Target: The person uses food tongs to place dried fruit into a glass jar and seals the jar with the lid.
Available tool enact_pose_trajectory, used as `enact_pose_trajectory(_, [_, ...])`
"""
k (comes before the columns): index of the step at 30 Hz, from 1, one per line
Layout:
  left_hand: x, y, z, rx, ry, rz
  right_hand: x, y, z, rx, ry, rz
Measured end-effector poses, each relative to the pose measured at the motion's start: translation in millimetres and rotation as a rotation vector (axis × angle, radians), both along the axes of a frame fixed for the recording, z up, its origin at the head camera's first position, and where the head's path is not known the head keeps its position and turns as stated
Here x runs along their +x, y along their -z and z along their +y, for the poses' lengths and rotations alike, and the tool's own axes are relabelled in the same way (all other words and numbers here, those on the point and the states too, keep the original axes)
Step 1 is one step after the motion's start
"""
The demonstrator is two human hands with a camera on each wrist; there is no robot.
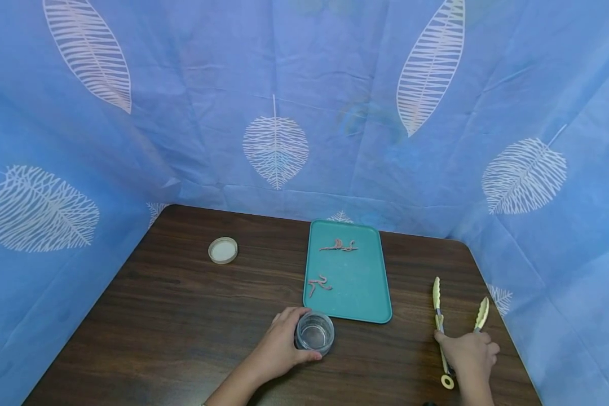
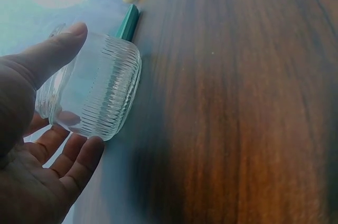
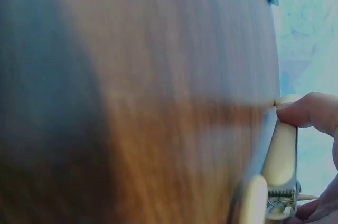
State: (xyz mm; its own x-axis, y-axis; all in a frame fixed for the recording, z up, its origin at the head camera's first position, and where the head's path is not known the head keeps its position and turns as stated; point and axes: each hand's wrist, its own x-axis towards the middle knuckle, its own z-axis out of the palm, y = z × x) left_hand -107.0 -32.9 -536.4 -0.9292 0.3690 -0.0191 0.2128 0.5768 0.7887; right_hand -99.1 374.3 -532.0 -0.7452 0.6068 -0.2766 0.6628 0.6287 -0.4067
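Note:
My left hand (image 1: 280,345) grips a clear ribbed glass jar (image 1: 316,332), thumb on one side and fingers round the other. Seen from the left wrist, the jar (image 2: 100,86) has vertical ridges, and its mouth faces up in the head view. At the right, my right hand (image 1: 471,356) holds a pair of tongs (image 1: 438,321) with cream scalloped tips spread wide apart and pointing away from me. The right wrist view shows the thumb pressing one cream handle (image 3: 281,155), close to a spring at the hinge end. Just beyond the jar lies a teal tray (image 1: 357,287).
Two small clusters of pink worm-like strands, a far cluster (image 1: 339,246) and a near cluster (image 1: 320,283), lie on the tray. A round lid (image 1: 223,250) rests on the dark wooden table (image 1: 182,316) at the back left. Blue leaf-patterned cloth (image 1: 208,141) surrounds the table's back and sides.

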Motion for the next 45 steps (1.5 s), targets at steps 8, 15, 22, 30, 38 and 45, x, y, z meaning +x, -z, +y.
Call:
enact_pose_trajectory(8, [0.2, -0.8, -1.3, 0.002, 0.003, 0.013, 4.6, -6.1, 2.5, -0.028, 0.011, 0.036])
enact_pose_trajectory(15, [0.4, -0.2, -1.9, 0.003, 0.001, 0.008, 6.9, -13.6, 3.9, -0.052, 0.026, 0.055])
enact_pose_trajectory(22, [0.1, -0.4, -2.0, 0.008, 0.003, 0.005, 7.2, -17.8, 2.3, -0.059, 0.011, 0.095])
enact_pose_trajectory(30, [-1.3, 1.8, -1.5, 0.017, 0.002, 0.010, 6.5, -19.3, -3.3, -0.003, -0.024, 0.150])
enact_pose_trajectory(38, [-1.5, 5.4, -2.5, 0.056, -0.001, 0.002, 6.2, -18.5, -19.0, 0.038, -0.047, 0.251])
enact_pose_trajectory(45, [-2.0, 4.7, -2.5, 0.076, -0.002, -0.017, 4.6, -22.3, -35.1, 0.025, -0.120, 0.272])
